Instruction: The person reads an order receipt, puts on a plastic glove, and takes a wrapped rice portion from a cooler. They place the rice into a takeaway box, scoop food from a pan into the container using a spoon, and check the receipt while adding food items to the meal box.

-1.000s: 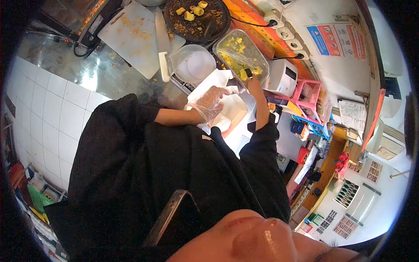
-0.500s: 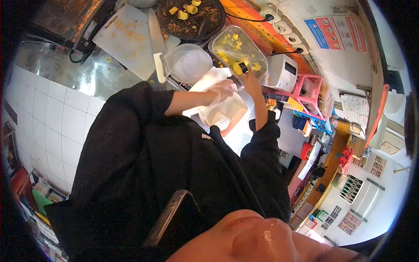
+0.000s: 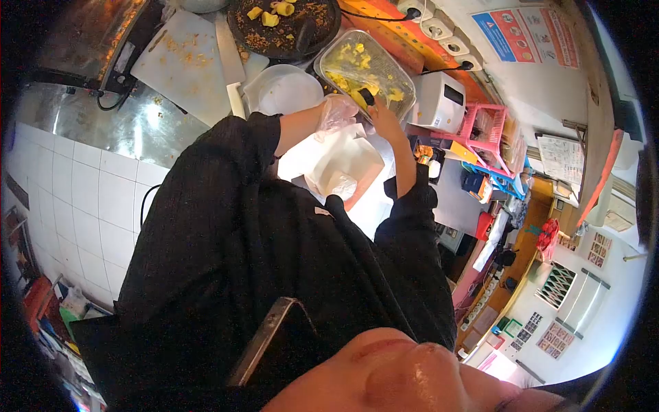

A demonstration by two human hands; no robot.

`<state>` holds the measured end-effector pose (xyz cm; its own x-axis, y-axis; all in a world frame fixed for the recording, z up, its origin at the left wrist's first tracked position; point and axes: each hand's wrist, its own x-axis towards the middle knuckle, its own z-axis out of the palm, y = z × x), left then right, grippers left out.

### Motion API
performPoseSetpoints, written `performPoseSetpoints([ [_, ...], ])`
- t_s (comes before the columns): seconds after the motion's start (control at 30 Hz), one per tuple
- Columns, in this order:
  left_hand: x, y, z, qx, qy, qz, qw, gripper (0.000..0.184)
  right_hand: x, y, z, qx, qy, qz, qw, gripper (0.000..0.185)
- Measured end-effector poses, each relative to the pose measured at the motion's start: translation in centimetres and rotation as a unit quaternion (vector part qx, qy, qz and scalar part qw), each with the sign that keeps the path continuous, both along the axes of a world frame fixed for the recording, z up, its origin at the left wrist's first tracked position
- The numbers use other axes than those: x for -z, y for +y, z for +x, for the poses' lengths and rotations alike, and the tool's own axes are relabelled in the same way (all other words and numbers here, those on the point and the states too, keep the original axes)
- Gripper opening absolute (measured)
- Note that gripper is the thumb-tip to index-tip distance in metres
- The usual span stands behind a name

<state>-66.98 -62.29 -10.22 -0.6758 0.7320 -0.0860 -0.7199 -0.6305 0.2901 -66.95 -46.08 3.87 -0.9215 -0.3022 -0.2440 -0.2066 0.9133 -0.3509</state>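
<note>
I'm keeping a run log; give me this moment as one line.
left hand: plastic-gloved, by clear tray | right hand: holding black item at clear tray | yellow pieces: inside clear tray | white box: open

Black top [image 3: 274, 254], wide sleeves [image 3: 407, 213], left grip [image 3: 338, 115] in clear glove [image 3: 332, 122] (plastic, apparently)

Two hands show, one left hand [image 3: 336, 113] and one right hand [image 3: 384, 118], along with one black utensil handle [image 3: 366, 97], one clear rectangular tub [image 3: 408, 79], one open white paper box [image 3: 362, 163], one round translucent bowl [image 3: 292, 93], one kitchen knife [image 3: 229, 62], one large white chopping board [image 3: 180, 72] and one round dark dish [image 3: 326, 27]. The yellow rolled pieces [image 3: 270, 19] on that dish number probably four, though they are small and crowd the view's top edge. Also to be counted are one white countertop appliance [image 3: 436, 99], one pink plastic basket [image 3: 480, 132], two black plugs [image 3: 412, 13] and one blue-and-red poster [image 3: 528, 38].
</note>
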Motion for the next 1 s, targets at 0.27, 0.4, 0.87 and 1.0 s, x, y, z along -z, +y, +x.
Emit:
performPoseSetpoints([
  [0.27,-3.5,-0.5,0.3,-0.068,-0.010,-0.037,0.997,0.002,-3.0,-3.1,-0.5,-0.024,-0.102,0.027,0.994,0.049],
  [0.4,-6.7,-2.9,1.3,-0.071,0.250,-0.244,0.934,0.011,1.6,-0.5,-2.8,-0.099,0.001,-0.054,0.994,0.046],
  [0.87,-8.7,-4.4,3.0,-0.215,-0.179,-0.231,0.932,0.011,-0.9,-3.5,-2.8,0.261,-0.349,-0.424,0.794,0.026],
  [1.0,-2.2,-5.0,1.8,-0.233,-0.006,-0.172,0.957,0.016,4.6,-2.6,-4.6,0.094,-0.086,-0.163,0.978,0.030],
])
